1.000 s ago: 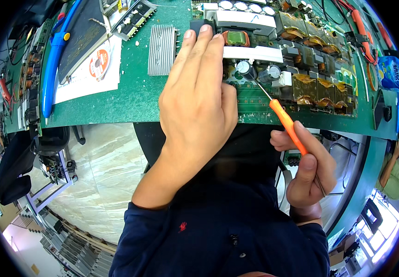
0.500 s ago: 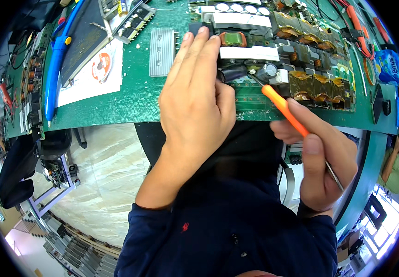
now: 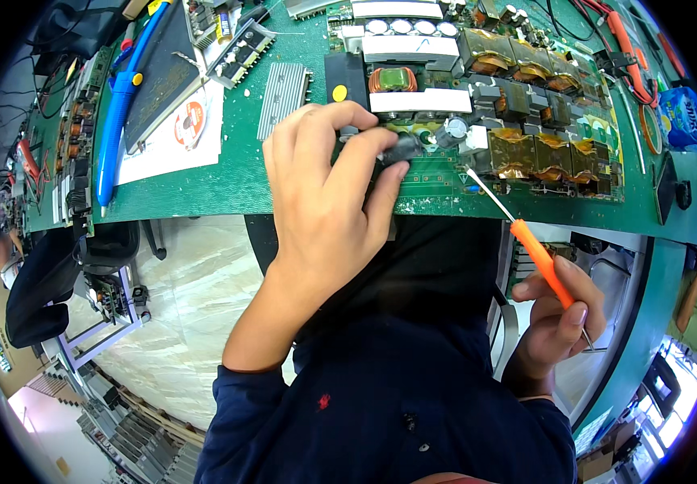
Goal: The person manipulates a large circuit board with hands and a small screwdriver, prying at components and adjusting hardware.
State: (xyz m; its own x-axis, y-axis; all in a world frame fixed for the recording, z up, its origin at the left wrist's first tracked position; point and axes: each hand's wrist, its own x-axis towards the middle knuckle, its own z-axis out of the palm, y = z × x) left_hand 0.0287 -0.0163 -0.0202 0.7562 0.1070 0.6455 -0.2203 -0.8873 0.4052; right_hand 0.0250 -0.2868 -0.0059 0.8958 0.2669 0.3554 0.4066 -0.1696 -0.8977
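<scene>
My left hand (image 3: 320, 194) is at the near edge of a green circuit board (image 3: 445, 173), its thumb and fingers closed round a dark cylindrical capacitor (image 3: 402, 148) that looks slightly blurred. An orange-handled screwdriver (image 3: 544, 262) is gripped in my right hand (image 3: 562, 323). Its thin metal shaft points up and left, and the tip is close to the board's near edge, beside a white block (image 3: 473, 142). Another upright capacitor (image 3: 451, 131) stands just right of the one in my left hand. Behind them is a coil (image 3: 393, 79) with a green centre, between pale heatsinks (image 3: 421, 102).
Copper-and-amber transformers (image 3: 554, 153) crowd the board's right side. A loose ribbed heatsink (image 3: 284, 101) lies left of the board. Farther left are a blue desoldering pump (image 3: 114, 137) and a printed sheet (image 3: 175, 145). A blue packet (image 3: 682, 119) and red-orange cables (image 3: 624, 56) lie at the right.
My left hand has gone from lying flat over the board to pinching the dark capacitor. My right hand has drawn the screwdriver back, down and away from the capacitors.
</scene>
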